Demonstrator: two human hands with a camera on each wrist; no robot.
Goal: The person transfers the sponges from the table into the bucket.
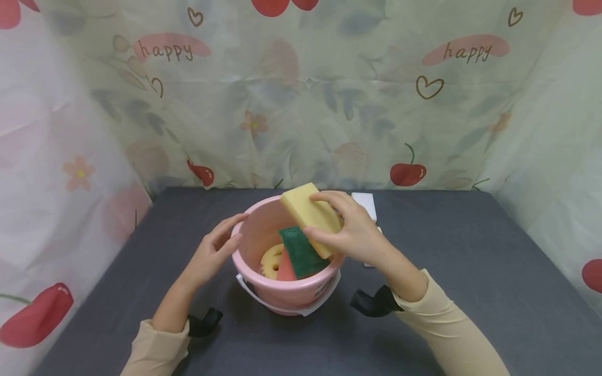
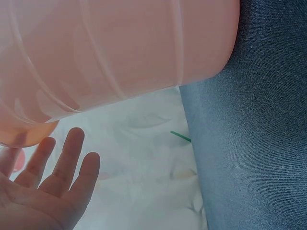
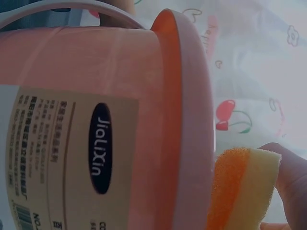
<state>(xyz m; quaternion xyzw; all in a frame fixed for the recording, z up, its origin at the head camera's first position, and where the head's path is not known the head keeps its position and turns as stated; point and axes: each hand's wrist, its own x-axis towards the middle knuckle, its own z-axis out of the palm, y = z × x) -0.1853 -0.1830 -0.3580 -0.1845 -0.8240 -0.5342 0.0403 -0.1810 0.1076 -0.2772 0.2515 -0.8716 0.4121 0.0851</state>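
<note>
A pink bucket (image 1: 289, 297) with a white handle (image 1: 277, 308) stands on the dark table. My right hand (image 1: 359, 230) pinches a yellow sponge (image 1: 312, 211) over the bucket's right rim, thumb on one side and fingers on the other. An orange layer shows on the sponge (image 3: 240, 187) in the right wrist view. At the left rim my left hand (image 1: 213, 253) has its fingertips right by the edge, fingers loosely spread (image 2: 53, 187). Inside the bucket lie a dark green scouring pad (image 1: 303, 253), a coral-pink piece (image 1: 286, 267) and a round yellow sponge with holes (image 1: 271, 261).
Behind my right hand, white blocks (image 1: 364, 203) lie on the dark tabletop (image 1: 451, 250), partly hidden. A patterned curtain (image 1: 301, 104) hangs at the back and both sides. Black straps (image 1: 376, 302) stick out near my wrists.
</note>
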